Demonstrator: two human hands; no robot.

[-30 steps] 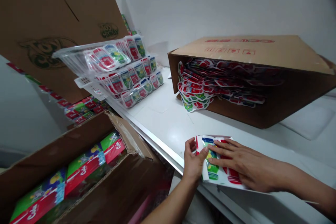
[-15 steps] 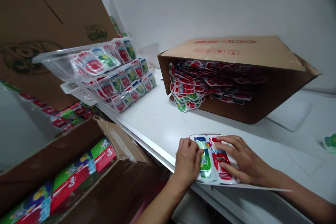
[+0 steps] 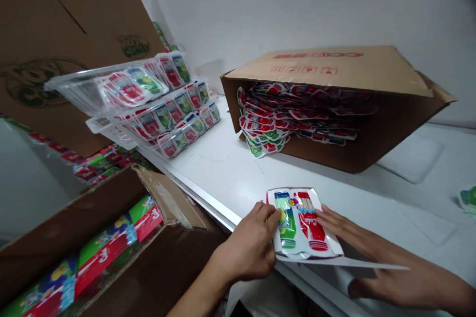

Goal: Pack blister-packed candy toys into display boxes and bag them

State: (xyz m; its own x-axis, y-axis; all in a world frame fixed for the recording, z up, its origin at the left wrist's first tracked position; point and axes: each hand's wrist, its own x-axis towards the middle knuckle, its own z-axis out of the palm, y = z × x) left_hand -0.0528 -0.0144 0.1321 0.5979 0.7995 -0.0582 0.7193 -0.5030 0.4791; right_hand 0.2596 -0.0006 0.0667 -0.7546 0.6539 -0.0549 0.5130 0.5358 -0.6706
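Note:
A small box [image 3: 274, 246] filled with candy packets lies at the front edge of the white table, its pale flap [image 3: 372, 262] sticking out to the right. The top packet [image 3: 303, 252] shows a green Sprite-style bottle and a red Cola bottle. My left hand [image 3: 253, 242] is closed around the box's left side, thumb at the packet's edge. On the right, my right hand [image 3: 375, 252] has its fingers stretched out, the tips touching the packet's right edge. Its thumb is spread apart, below the flap.
A large carton [image 3: 327, 72] on its side holds piles of similar packets. Clear plastic trays [image 3: 74, 86] of packets are stacked to the left. An open carton [image 3: 148, 252] of red and green boxes stands at lower left, below the table edge. Behind it rises another brown carton [image 3: 67, 25].
My right hand has slid off the packet's face to its right edge, its thumb dropping below the flap. My left hand has shifted slightly lower and closed around the box's side.

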